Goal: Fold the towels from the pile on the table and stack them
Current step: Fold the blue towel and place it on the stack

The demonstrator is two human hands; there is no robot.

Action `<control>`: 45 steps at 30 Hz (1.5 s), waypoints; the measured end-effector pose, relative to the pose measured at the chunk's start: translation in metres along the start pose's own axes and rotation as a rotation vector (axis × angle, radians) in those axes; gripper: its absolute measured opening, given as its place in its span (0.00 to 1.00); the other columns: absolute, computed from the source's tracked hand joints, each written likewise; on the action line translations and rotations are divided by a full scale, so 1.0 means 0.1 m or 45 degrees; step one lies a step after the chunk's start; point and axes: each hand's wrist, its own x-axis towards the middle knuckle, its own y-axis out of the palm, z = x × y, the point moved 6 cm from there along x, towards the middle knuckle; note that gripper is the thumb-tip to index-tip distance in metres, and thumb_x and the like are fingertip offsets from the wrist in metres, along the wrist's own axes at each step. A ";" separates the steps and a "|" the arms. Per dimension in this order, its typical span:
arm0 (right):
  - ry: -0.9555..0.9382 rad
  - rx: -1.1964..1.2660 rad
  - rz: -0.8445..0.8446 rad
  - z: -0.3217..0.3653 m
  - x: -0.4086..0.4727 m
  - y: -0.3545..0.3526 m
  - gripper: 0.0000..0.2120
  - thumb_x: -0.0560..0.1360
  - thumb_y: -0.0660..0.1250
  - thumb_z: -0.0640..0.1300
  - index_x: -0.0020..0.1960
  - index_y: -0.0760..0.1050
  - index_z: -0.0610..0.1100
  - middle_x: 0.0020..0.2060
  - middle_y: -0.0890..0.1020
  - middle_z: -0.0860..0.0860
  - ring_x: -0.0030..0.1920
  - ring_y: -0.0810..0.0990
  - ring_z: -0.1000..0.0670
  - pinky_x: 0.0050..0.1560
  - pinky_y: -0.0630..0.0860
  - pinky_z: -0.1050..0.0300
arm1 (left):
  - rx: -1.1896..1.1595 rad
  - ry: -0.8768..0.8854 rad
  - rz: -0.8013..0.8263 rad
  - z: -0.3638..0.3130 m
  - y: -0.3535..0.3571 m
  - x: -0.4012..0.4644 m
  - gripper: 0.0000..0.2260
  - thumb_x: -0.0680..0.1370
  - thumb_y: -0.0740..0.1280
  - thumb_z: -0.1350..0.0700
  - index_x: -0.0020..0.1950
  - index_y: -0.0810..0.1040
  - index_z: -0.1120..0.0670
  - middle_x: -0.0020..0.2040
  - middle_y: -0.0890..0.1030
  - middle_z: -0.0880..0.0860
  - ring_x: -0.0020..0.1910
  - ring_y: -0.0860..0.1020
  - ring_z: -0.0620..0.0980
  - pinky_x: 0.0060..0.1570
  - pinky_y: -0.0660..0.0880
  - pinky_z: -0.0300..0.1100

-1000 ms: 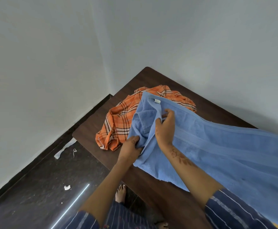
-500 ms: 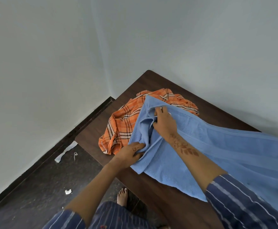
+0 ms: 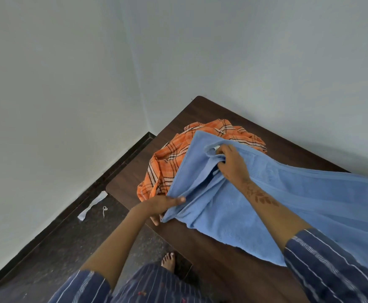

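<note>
Both hands have a grip on the blue towel (image 3: 255,206): left hand (image 3: 164,204) pinches its near corner, right hand (image 3: 232,164) clutches bunched edge farther along, likely spreading it for folding. Beyond them on the tabletop (image 3: 202,248) lies the orange checked towel (image 3: 170,165).

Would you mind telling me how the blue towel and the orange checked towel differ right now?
The blue towel is plain; the orange checked towel has dark and pale lines. Both hands, left hand and right hand, grip the blue towel; the orange one lies crumpled and untouched, partly under the blue. Both rest on the table.
</note>
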 end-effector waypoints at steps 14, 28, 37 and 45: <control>0.433 0.768 -0.092 0.31 0.26 0.06 0.14 0.71 0.65 0.32 0.53 0.68 0.42 0.44 0.74 0.53 0.44 0.76 0.49 0.40 0.77 0.56 | 0.053 0.585 -0.441 -0.82 -0.12 0.07 0.28 0.69 0.72 0.39 0.61 0.68 0.52 0.51 0.78 0.51 0.49 0.77 0.52 0.50 0.75 0.47; 0.182 0.120 0.925 0.47 -0.55 0.76 0.10 0.73 0.69 0.45 0.36 0.70 0.48 0.31 0.76 0.51 0.31 0.75 0.50 0.38 0.77 0.54 | 0.433 0.813 -0.964 -0.18 0.43 -0.23 0.20 0.77 0.52 0.40 0.47 0.78 0.51 0.40 0.81 0.48 0.38 0.80 0.48 0.35 0.68 0.39; -0.231 -0.731 0.832 0.12 -1.30 1.00 0.25 0.72 0.69 0.48 0.65 0.65 0.43 0.57 0.77 0.45 0.57 0.77 0.42 0.52 0.75 0.48 | -0.369 0.404 -1.124 0.13 0.56 -0.28 0.17 0.78 0.59 0.63 0.66 0.74 0.52 0.65 0.72 0.48 0.57 0.75 0.48 0.50 0.68 0.38; -0.372 -0.495 0.667 0.05 -1.56 0.90 0.16 0.74 0.57 0.36 0.61 0.69 0.39 0.54 0.77 0.42 0.53 0.76 0.39 0.45 0.70 0.48 | -0.345 0.332 -1.224 0.31 0.43 -0.34 0.07 0.72 0.71 0.59 0.50 0.82 0.54 0.47 0.82 0.51 0.46 0.78 0.51 0.48 0.74 0.44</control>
